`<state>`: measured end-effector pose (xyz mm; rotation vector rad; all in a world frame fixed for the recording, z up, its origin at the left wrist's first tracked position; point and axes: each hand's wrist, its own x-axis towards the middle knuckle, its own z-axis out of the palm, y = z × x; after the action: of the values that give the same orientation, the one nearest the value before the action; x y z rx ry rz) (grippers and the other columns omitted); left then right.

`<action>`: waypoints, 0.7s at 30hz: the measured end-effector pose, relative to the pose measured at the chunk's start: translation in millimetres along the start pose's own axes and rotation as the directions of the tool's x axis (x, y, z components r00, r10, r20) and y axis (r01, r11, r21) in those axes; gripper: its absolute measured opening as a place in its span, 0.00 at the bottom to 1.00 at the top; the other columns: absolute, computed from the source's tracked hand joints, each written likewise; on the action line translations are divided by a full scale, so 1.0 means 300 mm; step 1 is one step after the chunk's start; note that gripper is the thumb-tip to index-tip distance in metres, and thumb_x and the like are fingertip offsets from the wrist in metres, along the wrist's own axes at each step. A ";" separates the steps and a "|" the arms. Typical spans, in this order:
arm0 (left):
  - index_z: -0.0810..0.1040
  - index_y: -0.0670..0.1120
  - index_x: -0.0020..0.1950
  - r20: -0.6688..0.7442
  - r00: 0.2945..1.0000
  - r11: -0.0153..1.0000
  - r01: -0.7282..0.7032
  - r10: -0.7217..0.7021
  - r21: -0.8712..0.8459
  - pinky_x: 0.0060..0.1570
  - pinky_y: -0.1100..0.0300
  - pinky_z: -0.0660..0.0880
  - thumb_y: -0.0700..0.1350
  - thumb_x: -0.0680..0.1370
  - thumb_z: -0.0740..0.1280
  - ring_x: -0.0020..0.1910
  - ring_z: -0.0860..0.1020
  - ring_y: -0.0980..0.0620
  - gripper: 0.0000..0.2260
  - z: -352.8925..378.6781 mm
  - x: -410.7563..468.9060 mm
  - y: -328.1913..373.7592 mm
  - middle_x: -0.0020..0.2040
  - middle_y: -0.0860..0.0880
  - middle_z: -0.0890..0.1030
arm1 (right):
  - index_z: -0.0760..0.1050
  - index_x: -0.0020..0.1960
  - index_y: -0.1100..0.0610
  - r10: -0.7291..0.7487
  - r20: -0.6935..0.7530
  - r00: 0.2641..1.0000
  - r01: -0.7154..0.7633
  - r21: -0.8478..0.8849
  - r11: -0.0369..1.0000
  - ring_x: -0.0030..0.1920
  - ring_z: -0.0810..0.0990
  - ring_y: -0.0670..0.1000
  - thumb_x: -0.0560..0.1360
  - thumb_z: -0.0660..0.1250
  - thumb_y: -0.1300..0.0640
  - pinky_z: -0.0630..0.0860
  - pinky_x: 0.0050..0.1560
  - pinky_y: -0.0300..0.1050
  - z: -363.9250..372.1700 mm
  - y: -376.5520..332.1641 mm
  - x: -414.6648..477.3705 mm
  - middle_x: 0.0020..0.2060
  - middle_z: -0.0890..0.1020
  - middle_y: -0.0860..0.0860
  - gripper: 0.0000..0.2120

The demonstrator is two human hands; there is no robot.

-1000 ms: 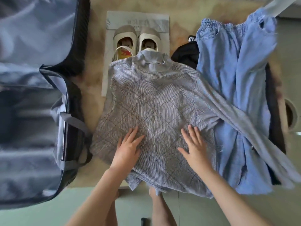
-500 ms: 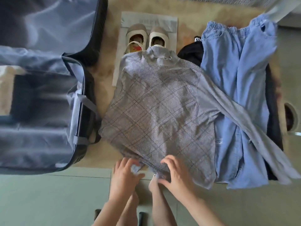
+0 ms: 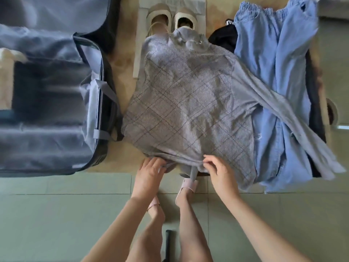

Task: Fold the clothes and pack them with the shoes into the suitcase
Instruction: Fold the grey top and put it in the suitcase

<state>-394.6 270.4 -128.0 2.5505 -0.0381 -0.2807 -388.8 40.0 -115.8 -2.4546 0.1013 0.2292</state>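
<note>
Down from its chest, my left hand and right hand now pinched the hem of the flat, grey diamond-checked turtleneck sweater.

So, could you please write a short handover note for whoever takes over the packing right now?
Hands: left hand and right hand both pinch the near hem of the grey sweater.
Things: the sweater lies spread flat, one sleeve across the blue jeans. A black garment lies beside the jeans, the shoes sit at the far edge, and the suitcase lies open on the left.
Done: sweater laid out.
To do: fold all the clothes, then pack them with the shoes.
</note>
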 end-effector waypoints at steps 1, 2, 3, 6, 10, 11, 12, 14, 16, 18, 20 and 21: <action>0.77 0.43 0.44 -0.025 1.000 0.999 -0.004 0.003 -0.038 0.44 0.60 0.66 0.47 0.75 0.58 0.43 0.73 0.50 0.11 -0.019 -0.019 -0.005 0.40 0.47 0.80 | 0.79 0.47 0.57 0.045 0.005 0.999 -0.045 0.014 0.999 0.44 0.80 0.52 0.75 0.68 0.62 0.73 0.44 0.44 -0.011 -0.004 0.002 0.44 0.83 0.50 0.02; 0.75 0.42 0.45 -0.038 0.999 0.997 0.008 -0.011 -0.072 0.44 0.59 0.65 0.46 0.76 0.57 0.42 0.70 0.51 0.10 -0.047 -0.042 -0.006 0.39 0.46 0.79 | 0.79 0.47 0.57 0.066 0.000 0.998 -0.066 -0.003 0.998 0.42 0.79 0.52 0.76 0.67 0.62 0.71 0.41 0.42 -0.026 -0.010 0.005 0.42 0.82 0.50 0.03; 0.74 0.41 0.45 -0.054 0.998 0.995 0.019 -0.024 -0.095 0.44 0.59 0.65 0.45 0.76 0.56 0.41 0.68 0.52 0.10 -0.070 -0.067 -0.013 0.38 0.45 0.79 | 0.79 0.47 0.57 0.070 -0.012 0.997 -0.070 -0.014 0.997 0.41 0.78 0.52 0.76 0.67 0.62 0.69 0.40 0.41 -0.041 -0.013 0.008 0.40 0.81 0.50 0.03; 0.73 0.41 0.45 -0.082 0.995 0.995 0.052 -0.059 -0.083 0.45 0.59 0.65 0.44 0.76 0.55 0.40 0.68 0.52 0.10 -0.134 -0.140 -0.047 0.36 0.46 0.78 | 0.79 0.46 0.58 0.055 -0.037 0.998 -0.056 -0.027 0.998 0.40 0.76 0.55 0.76 0.67 0.62 0.72 0.44 0.49 -0.091 -0.041 0.013 0.36 0.79 0.49 0.02; 0.73 0.44 0.40 -0.032 0.999 0.998 0.036 -0.035 0.044 0.46 0.58 0.66 0.45 0.74 0.56 0.37 0.71 0.48 0.09 -0.162 -0.203 -0.100 0.33 0.50 0.76 | 0.80 0.43 0.54 -0.035 0.128 0.991 0.074 -0.308 0.949 0.42 0.80 0.54 0.78 0.58 0.50 0.59 0.67 0.51 -0.094 -0.023 -0.005 0.40 0.84 0.48 0.15; 0.74 0.45 0.39 -0.012 1.000 0.996 0.017 -0.016 0.082 0.48 0.57 0.67 0.46 0.73 0.57 0.38 0.72 0.48 0.09 -0.152 -0.213 -0.112 0.34 0.51 0.76 | 0.81 0.44 0.53 -0.021 0.187 0.982 0.088 -0.358 0.929 0.47 0.81 0.53 0.78 0.59 0.50 0.56 0.70 0.51 -0.085 -0.015 -0.014 0.44 0.84 0.48 0.14; 0.76 0.46 0.39 0.007 1.000 0.995 0.011 -0.012 0.103 0.49 0.57 0.67 0.47 0.72 0.58 0.41 0.73 0.47 0.09 -0.140 -0.220 -0.122 0.37 0.51 0.77 | 0.82 0.47 0.53 -0.016 0.211 0.977 0.095 -0.367 0.925 0.52 0.80 0.54 0.78 0.63 0.51 0.56 0.71 0.53 -0.074 -0.011 -0.027 0.49 0.83 0.49 0.10; 0.80 0.49 0.42 0.058 0.997 0.993 0.040 -0.047 0.107 0.51 0.57 0.67 0.50 0.71 0.59 0.47 0.74 0.47 0.11 -0.111 -0.224 -0.135 0.45 0.50 0.79 | 0.82 0.52 0.54 -0.027 0.216 0.976 0.103 -0.351 0.930 0.57 0.78 0.56 0.73 0.71 0.56 0.56 0.70 0.54 -0.047 -0.012 -0.058 0.55 0.81 0.51 0.08; 0.80 0.49 0.44 0.080 0.991 0.991 0.098 -0.105 0.087 0.52 0.57 0.67 0.51 0.72 0.57 0.49 0.75 0.46 0.13 -0.090 -0.215 -0.130 0.49 0.50 0.79 | 0.80 0.56 0.55 -0.021 0.214 0.977 0.097 -0.354 0.930 0.60 0.76 0.58 0.71 0.74 0.57 0.61 0.68 0.53 -0.018 -0.023 -0.082 0.60 0.79 0.53 0.14; 0.80 0.48 0.45 0.068 0.985 0.987 0.153 -0.156 0.045 0.52 0.55 0.69 0.51 0.74 0.55 0.50 0.76 0.46 0.14 -0.073 -0.197 -0.110 0.49 0.49 0.79 | 0.77 0.61 0.56 0.013 0.212 0.977 0.061 -0.339 0.939 0.62 0.73 0.59 0.70 0.74 0.58 0.66 0.66 0.53 0.003 -0.041 -0.101 0.64 0.75 0.53 0.19; 0.80 0.47 0.47 0.074 0.975 0.978 0.210 -0.210 0.004 0.54 0.53 0.70 0.48 0.75 0.57 0.52 0.76 0.45 0.12 -0.062 -0.171 -0.082 0.51 0.49 0.78 | 0.74 0.65 0.56 0.060 0.204 0.977 0.010 -0.329 0.944 0.65 0.71 0.56 0.70 0.74 0.57 0.66 0.66 0.51 0.020 -0.038 -0.122 0.66 0.73 0.52 0.24; 0.80 0.47 0.49 0.087 0.970 0.973 0.230 -0.228 -0.017 0.56 0.53 0.69 0.44 0.76 0.60 0.54 0.75 0.44 0.10 -0.057 -0.157 -0.068 0.52 0.49 0.78 | 0.72 0.66 0.56 0.086 0.182 0.980 -0.026 -0.306 0.952 0.65 0.71 0.56 0.70 0.74 0.58 0.66 0.65 0.51 0.024 -0.032 -0.129 0.66 0.72 0.52 0.25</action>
<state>-437.6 300.7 -116.1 2.5155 0.2284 -0.4743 -426.7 52.6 -108.1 -2.7192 0.0547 0.5432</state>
